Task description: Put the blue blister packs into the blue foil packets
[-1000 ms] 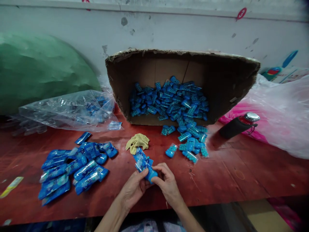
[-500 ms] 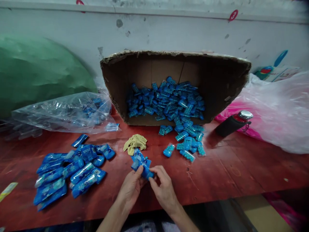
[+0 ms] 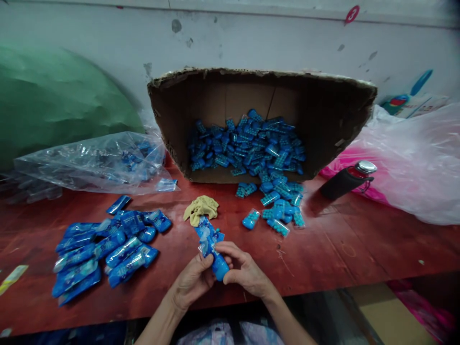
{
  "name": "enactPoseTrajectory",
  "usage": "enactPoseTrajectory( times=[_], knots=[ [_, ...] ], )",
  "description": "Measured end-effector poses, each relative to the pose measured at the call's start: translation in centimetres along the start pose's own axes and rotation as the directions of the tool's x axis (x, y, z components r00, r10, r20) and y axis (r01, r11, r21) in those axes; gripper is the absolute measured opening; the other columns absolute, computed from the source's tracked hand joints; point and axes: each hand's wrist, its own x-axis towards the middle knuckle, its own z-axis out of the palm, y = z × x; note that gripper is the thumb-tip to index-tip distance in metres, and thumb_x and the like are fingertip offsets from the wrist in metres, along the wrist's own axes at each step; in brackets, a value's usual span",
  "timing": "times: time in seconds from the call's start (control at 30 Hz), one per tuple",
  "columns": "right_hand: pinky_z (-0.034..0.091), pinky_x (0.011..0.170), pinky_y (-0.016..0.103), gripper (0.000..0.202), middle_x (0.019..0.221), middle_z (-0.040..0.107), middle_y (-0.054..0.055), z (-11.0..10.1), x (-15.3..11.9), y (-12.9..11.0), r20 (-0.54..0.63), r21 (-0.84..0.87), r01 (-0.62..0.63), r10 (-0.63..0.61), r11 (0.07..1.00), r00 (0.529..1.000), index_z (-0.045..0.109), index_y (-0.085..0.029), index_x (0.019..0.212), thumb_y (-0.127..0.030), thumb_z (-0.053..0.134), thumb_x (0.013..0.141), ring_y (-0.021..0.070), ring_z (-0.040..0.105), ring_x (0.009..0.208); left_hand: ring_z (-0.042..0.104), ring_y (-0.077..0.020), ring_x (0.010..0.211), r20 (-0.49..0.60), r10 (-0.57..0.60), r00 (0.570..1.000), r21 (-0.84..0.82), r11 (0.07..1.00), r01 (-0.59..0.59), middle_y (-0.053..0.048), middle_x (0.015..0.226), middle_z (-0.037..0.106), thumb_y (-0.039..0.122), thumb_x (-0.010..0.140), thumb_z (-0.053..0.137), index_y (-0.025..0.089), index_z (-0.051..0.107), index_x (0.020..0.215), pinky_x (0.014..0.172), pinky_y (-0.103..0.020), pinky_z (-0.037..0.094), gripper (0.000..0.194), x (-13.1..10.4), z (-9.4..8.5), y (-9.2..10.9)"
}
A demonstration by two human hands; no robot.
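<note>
Near the table's front edge I hold a blue printed plastic packet [image 3: 219, 266] with a rounded blue lower end. My left hand [image 3: 192, 281] grips its left side, thumb on top. From the right, my right hand [image 3: 248, 272] pinches it, with thumb by the rounded end and fingers higher up. Just beyond my fingers lie flat blue wrappers [image 3: 205, 231], touching a crumpled yellow cloth or glove [image 3: 201, 208]. To the left is a pile of filled blue packets [image 3: 122, 253]. Small clear-and-blue containers of turquoise balls [image 3: 279, 227] are scattered to the right.
A large cardboard box [image 3: 332, 139] lies open towards me, with many of the containers spilling out. A dark-sleeved bottle [image 3: 336, 184] leans at the right beside white and pink plastic bags [image 3: 413, 167]. A clear bag [image 3: 82, 160] of blue wrappers lies at the left.
The held packet has turned so its rounded end points towards me. My right hand has shifted its grip along the right side, and both hands have come slightly nearer.
</note>
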Motion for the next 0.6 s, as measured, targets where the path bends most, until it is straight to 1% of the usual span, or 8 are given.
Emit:
enactPoseTrajectory(
  times=[0.07,0.17,0.27,0.33,0.4,0.5,0.6],
  knots=[
    [0.039,0.087,0.031,0.044,0.113,0.052,0.002,-0.1,0.0,0.0,-0.034,-0.04,0.018,-0.019,0.999,0.999,0.058,-0.028,0.109,-0.017,0.066,0.067,0.0205,0.048,0.105,0.065,-0.0169,0.074,-0.053,0.024,0.998,-0.02,0.999,-0.025,-0.004,0.073,0.07,0.024,0.068,0.066,0.015,0.066,0.082,0.071,-0.026,0.048,0.017,0.0,0.4,-0.5],
    [0.04,0.087,0.032,0.038,0.109,0.056,0.002,0.2,-0.1,0.1,-0.105,-0.108,0.031,-0.042,0.994,0.994,0.059,-0.027,0.109,-0.017,0.058,0.073,0.0193,0.052,0.1,0.064,-0.0158,0.071,-0.145,0.048,0.988,-0.054,0.997,-0.056,-0.004,0.074,0.07,0.027,0.066,0.067,0.015,0.065,0.078,0.07,-0.027,0.049,0.017,0.1,1.1,-1.3],
    [0.04,0.088,0.032,0.035,0.105,0.059,0.003,0.6,-0.4,0.4,-0.15,-0.18,0.046,-0.073,0.983,0.986,0.057,-0.025,0.112,-0.021,0.053,0.078,0.0189,0.054,0.097,0.063,-0.0129,0.066,-0.234,0.076,0.969,-0.071,0.993,-0.095,-0.001,0.072,0.069,0.028,0.064,0.069,0.015,0.064,0.075,0.071,-0.028,0.049,0.017,0.2,1.7,-1.9],
    [0.04,0.088,0.032,0.033,0.104,0.06,0.004,0.7,-0.4,0.8,-0.182,-0.168,0.055,-0.085,0.984,0.98,0.057,-0.024,0.113,-0.026,0.052,0.08,0.0191,0.055,0.096,0.061,-0.0115,0.062,-0.277,0.095,0.956,-0.046,0.993,-0.111,0.0,0.069,0.068,0.029,0.063,0.069,0.015,0.064,0.075,0.072,-0.028,0.049,0.019,0.4,2.0,-2.0],
    [0.041,0.086,0.032,0.032,0.102,0.061,0.004,0.6,-0.3,1.1,-0.221,-0.1,0.037,-0.058,0.994,0.974,0.058,-0.024,0.11,-0.028,0.053,0.079,0.0191,0.056,0.095,0.061,-0.0117,0.06,-0.296,0.102,0.95,-0.008,0.994,-0.109,0.0,0.067,0.067,0.03,0.063,0.069,0.015,0.063,0.075,0.074,-0.03,0.049,0.02,0.4,2.4,-1.8],
    [0.042,0.084,0.031,0.029,0.097,0.063,0.002,0.4,0.0,1.1,-0.26,0.002,0.001,-0.001,1.0,0.966,0.062,-0.024,0.104,-0.025,0.057,0.075,0.0187,0.056,0.092,0.063,-0.0147,0.065,-0.271,0.074,0.96,0.052,0.997,-0.062,-0.002,0.069,0.068,0.03,0.062,0.07,0.014,0.063,0.076,0.077,-0.033,0.049,0.023,0.1,2.9,-1.1],
    [0.044,0.079,0.029,0.024,0.089,0.062,0.002,0.6,0.2,0.6,-0.299,-0.019,-0.005,-0.001,1.0,0.954,0.065,-0.022,0.094,-0.021,0.06,0.071,0.018,0.056,0.086,0.064,-0.0188,0.074,-0.286,0.09,0.954,0.11,0.992,-0.061,-0.004,0.075,0.069,0.028,0.056,0.074,0.015,0.064,0.083,0.077,-0.035,0.049,0.031,-0.1,3.2,-0.3]
  ],
)
